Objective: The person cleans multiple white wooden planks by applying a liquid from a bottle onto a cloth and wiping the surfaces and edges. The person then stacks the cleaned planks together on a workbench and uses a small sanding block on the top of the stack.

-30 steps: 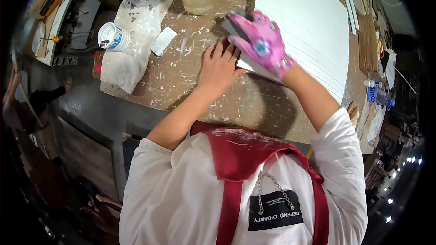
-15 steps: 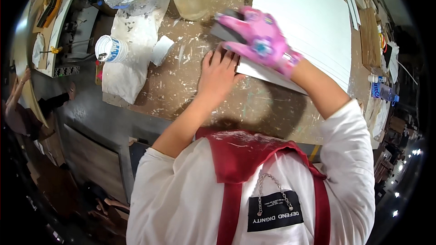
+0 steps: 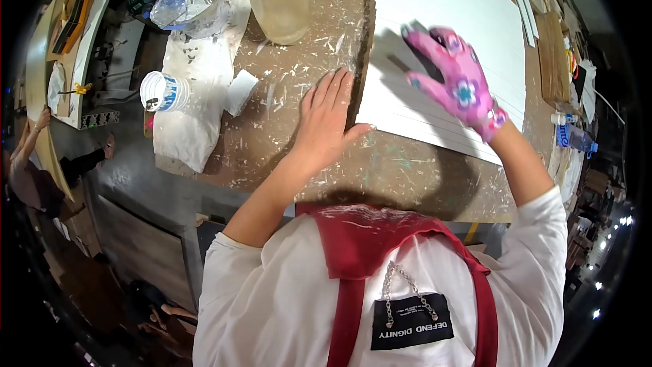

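Note:
A large white panel (image 3: 445, 20) with fine parallel lines lies on the paint-flecked brown worktable (image 3: 339, 0). My bare left hand (image 3: 324, 119) rests flat beside the panel's left edge. Its fingers are stretched out, and its thumb reaches to the near left corner. Over the panel is my right hand (image 3: 454, 80), in a pink flowered glove, with thumb and fingers curled around a flat dark-grey tool (image 3: 399, 63). Only parts of that tool show, so its exact kind is unclear. A shadow falls on the panel beside it.
At the left stand a cloudy plastic jug (image 3: 277, 10), a white tub (image 3: 164, 92) and a crumpled clear plastic bag (image 3: 190, 10). A white scrap (image 3: 240, 92) lies near a stained cloth (image 3: 187, 129). Far right is a plastic bottle (image 3: 577, 139). Another person (image 3: 34, 177) is at far left.
My right hand has moved right with the grey tool, from the panel's left edge to over its surface. My left hand has flattened out by the edge. The panel's near edge looks lower.

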### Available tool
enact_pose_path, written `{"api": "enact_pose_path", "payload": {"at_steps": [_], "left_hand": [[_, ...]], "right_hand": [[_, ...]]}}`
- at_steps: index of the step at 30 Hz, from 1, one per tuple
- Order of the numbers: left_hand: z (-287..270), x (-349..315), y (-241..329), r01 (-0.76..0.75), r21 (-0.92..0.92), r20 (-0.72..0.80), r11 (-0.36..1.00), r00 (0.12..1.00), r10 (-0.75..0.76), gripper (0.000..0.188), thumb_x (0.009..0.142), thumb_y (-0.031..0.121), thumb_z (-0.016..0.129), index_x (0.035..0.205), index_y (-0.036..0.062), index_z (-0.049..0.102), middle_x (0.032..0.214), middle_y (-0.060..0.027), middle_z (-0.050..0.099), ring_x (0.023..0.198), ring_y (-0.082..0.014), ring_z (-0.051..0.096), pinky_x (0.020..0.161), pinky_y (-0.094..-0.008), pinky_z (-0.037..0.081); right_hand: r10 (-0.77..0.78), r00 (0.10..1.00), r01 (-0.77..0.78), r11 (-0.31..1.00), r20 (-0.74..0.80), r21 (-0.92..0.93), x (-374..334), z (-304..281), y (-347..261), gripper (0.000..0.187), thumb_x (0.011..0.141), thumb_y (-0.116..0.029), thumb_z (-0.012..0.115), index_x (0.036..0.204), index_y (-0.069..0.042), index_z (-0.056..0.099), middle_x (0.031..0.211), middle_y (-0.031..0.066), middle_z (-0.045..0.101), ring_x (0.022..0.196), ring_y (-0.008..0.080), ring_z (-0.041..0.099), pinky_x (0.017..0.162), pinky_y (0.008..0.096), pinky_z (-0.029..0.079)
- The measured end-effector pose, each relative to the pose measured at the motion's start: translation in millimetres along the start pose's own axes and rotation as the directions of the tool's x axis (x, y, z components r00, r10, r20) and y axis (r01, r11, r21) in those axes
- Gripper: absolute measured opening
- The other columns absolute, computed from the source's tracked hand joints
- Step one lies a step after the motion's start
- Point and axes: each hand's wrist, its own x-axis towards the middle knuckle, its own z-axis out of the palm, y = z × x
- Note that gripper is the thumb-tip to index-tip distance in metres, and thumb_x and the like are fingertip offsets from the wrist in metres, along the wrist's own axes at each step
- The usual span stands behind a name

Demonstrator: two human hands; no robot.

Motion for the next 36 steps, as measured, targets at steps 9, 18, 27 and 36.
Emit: {"api": "enact_pose_path", "payload": {"at_steps": [9,18,27,36], "left_hand": [[16.9,13.3,-7.0,-0.081,0.234,0.015,0.969,0.997,0.079,0.089,0.077,0.044,0.066,0.143,-0.0027,0.028,0.145,-0.0229,0.034,0.137,-0.0355,0.029,0.111,-0.0515,0.019],[25.9,8.3,-6.0,-0.09,0.191,-0.068,0.977,0.992,0.105,0.089,0.082,0.054,0.055,0.142,-0.0053,0.029,0.145,-0.0201,0.035,0.137,-0.0336,0.027,0.111,-0.0499,0.018],[7.5,41.0,-0.8,0.103,-0.292,-0.006,0.951,0.994,-0.11,0.09,0.088,0.049,0.053,0.147,-0.0059,0.011,0.151,-0.0254,0.018,0.142,-0.0379,0.013,0.116,-0.0478,0.008],[22.3,51.8,1.9,0.064,-0.091,0.084,0.994,0.995,-0.056,0.087,0.09,0.049,0.049,0.145,-0.0074,0.015,0.151,-0.0246,0.021,0.143,-0.0372,0.013,0.116,-0.048,0.004]], "right_hand": [[-0.182,0.98,0.188,0.979,-0.079,0.082,90.1,48.7,-28.5,0.052,0.088,-0.042,0.056,0.133,-0.015,0.048,0.107,0.0176,0.057,0.102,0.0356,0.054,0.089,0.0451,0.043],[0.001,0.999,0.004,0.988,-0.032,0.156,66.7,39.7,-34.1,0.054,0.08,-0.03,0.067,0.131,-0.014,0.053,0.118,0.0234,0.053,0.108,0.0402,0.052,0.093,0.0454,0.041],[-0.033,0.992,0.019,0.992,0.118,0.121,-7.8,2.7,21.3,0.062,0.079,-0.03,0.067,0.132,-0.005,0.049,0.129,0.0278,0.046,0.115,0.0441,0.046,0.101,0.0484,0.035],[-0.19,0.974,0.206,0.968,-0.123,0.141,101.2,44.1,-5.0,0.053,0.083,-0.019,0.066,0.133,-0.011,0.051,0.125,0.0211,0.054,0.115,0.0433,0.048,0.098,0.0477,0.038]]}}
